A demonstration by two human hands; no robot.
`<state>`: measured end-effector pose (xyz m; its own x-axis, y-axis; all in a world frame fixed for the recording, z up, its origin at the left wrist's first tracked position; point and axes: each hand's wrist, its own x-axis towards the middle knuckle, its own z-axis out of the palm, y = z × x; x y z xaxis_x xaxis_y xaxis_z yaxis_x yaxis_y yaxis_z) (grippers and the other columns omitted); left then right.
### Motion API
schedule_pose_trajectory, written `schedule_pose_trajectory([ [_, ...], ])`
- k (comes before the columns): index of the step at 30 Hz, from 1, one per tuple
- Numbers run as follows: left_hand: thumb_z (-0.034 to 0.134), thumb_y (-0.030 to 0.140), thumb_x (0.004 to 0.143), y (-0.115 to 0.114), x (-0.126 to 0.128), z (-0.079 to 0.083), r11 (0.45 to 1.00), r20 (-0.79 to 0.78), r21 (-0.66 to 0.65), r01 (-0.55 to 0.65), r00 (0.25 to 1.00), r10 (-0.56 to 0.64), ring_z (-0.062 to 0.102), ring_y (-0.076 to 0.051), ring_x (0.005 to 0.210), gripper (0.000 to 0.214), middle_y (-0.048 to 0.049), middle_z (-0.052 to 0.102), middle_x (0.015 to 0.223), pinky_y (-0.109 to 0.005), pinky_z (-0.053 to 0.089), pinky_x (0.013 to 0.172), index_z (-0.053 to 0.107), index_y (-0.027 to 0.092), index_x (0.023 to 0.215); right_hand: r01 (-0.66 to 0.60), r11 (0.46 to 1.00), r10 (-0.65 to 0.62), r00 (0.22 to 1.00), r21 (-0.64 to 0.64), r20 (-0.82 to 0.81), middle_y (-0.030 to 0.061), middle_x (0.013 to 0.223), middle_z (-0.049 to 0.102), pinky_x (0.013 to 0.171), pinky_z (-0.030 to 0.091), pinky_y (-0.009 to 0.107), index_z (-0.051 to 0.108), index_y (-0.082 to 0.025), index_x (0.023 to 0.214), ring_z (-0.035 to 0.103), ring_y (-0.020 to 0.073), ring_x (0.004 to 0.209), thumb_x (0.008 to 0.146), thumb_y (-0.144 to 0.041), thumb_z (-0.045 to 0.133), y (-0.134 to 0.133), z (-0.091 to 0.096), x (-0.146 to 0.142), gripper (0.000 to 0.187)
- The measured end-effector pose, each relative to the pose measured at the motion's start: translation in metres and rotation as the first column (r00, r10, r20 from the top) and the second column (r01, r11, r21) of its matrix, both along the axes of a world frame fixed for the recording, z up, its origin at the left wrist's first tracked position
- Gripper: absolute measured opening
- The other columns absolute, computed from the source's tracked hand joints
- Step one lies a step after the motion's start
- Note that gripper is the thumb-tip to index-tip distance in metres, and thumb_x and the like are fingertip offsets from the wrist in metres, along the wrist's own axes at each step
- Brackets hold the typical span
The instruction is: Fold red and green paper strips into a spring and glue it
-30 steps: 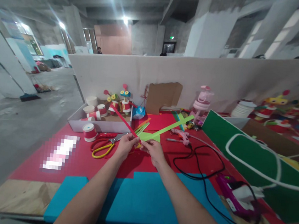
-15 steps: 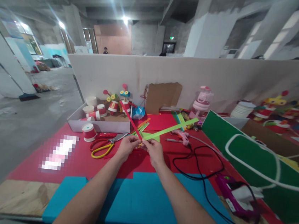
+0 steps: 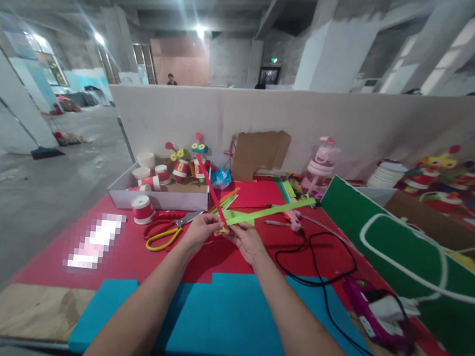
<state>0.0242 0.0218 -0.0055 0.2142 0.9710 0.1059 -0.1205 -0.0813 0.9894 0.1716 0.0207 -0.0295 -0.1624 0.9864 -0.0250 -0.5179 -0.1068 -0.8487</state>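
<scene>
A red paper strip point(image 3: 211, 189) and a light green paper strip point(image 3: 274, 211) meet in a V between my hands, above the red tabletop. My left hand point(image 3: 200, 232) pinches the red strip near this joined corner. Fingers closed, my right hand point(image 3: 248, 242) holds the green strip's near end from below. A small yellow piece point(image 3: 222, 231) shows at the fingertips; its shape is partly hidden. Left of my left hand lie yellow-handled scissors point(image 3: 165, 238) and a red-handled tool point(image 3: 157, 223). Beyond my right hand rests a pink glue gun point(image 3: 294, 220).
A shallow box point(image 3: 167, 200) with paper cups and cup figures stands at back left, a paper cup point(image 3: 142, 211) before it. Black cable point(image 3: 312, 256) loops at right near a purple power strip point(image 3: 359, 310) and a green board point(image 3: 402, 263). A pink bottle point(image 3: 320, 163) stands behind.
The green strip's far end has dipped slightly, and the red strip's far end has shifted a little right and up. My right fingers have moved slightly lower on the corner.
</scene>
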Motion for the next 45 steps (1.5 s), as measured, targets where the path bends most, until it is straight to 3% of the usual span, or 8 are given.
schedule_pose_trajectory([
  [4,0.075,0.035,0.061,-0.001,0.001,0.0,1.0,-0.02,-0.028,-0.009,1.0,0.009,0.045,-0.007,0.047,0.025,0.0006,0.056,0.052,-0.021,0.032,0.05,0.064,0.012,0.064,0.003,0.999,-0.004,1.0,-0.036,-0.019,0.0015,0.067,0.068,0.069,0.055,0.029,0.068,-0.017,0.07,0.062,0.0127,0.06,0.046,-0.033,0.086,-0.001,0.0,0.0,0.034],
  [15,0.079,0.036,0.055,0.003,-0.001,-0.005,0.998,-0.022,-0.043,-0.035,0.999,0.034,0.047,-0.007,0.044,0.029,-0.0007,0.059,0.055,-0.02,0.033,0.045,0.065,0.012,0.065,-0.018,0.999,0.02,0.998,-0.034,0.056,0.0008,0.069,0.068,0.067,0.054,0.024,0.07,-0.015,0.076,0.061,0.0096,0.06,0.052,-0.035,0.084,0.001,-0.002,0.001,0.034],
  [24,0.08,0.04,0.055,0.002,-0.001,-0.003,0.996,-0.016,-0.086,-0.017,1.0,0.016,0.048,-0.007,0.045,0.036,-0.0008,0.06,0.055,-0.019,0.032,0.045,0.067,0.01,0.071,0.109,0.993,-0.114,0.984,0.04,0.14,-0.0007,0.061,0.065,0.07,0.054,0.03,0.071,-0.015,0.074,0.058,0.0111,0.057,0.051,-0.041,0.083,0.0,0.003,-0.002,0.036],
  [30,0.079,0.033,0.058,-0.007,0.004,0.004,0.999,0.037,0.005,0.039,0.999,-0.039,0.055,-0.011,0.061,0.035,-0.003,0.066,0.073,-0.022,0.04,0.055,0.069,0.013,0.086,0.212,0.976,-0.214,0.975,0.044,0.057,-0.0007,0.061,0.065,0.07,0.053,0.03,0.069,-0.017,0.073,0.06,0.013,0.06,0.053,-0.041,0.081,0.0,0.005,-0.005,0.033],
  [38,0.077,0.038,0.06,-0.005,0.008,-0.002,0.987,-0.004,-0.024,-0.159,0.987,0.159,0.056,-0.014,0.063,0.031,-0.0034,0.066,0.069,-0.024,0.04,0.06,0.069,0.012,0.077,0.167,0.981,-0.18,0.973,0.097,0.146,-0.0014,0.061,0.063,0.063,0.051,0.027,0.068,-0.018,0.075,0.057,0.0121,0.056,0.056,-0.042,0.08,-0.002,0.005,-0.005,0.034],
  [45,0.078,0.035,0.058,-0.005,0.008,-0.003,0.988,0.018,-0.047,-0.15,0.988,0.151,0.052,-0.012,0.059,0.028,-0.0025,0.062,0.063,-0.024,0.038,0.058,0.067,0.012,0.069,0.154,0.977,-0.182,0.962,0.145,0.203,-0.0003,0.065,0.065,0.064,0.049,0.028,0.069,-0.017,0.076,0.057,0.0125,0.058,0.056,-0.044,0.079,0.001,0.002,-0.003,0.035],
])
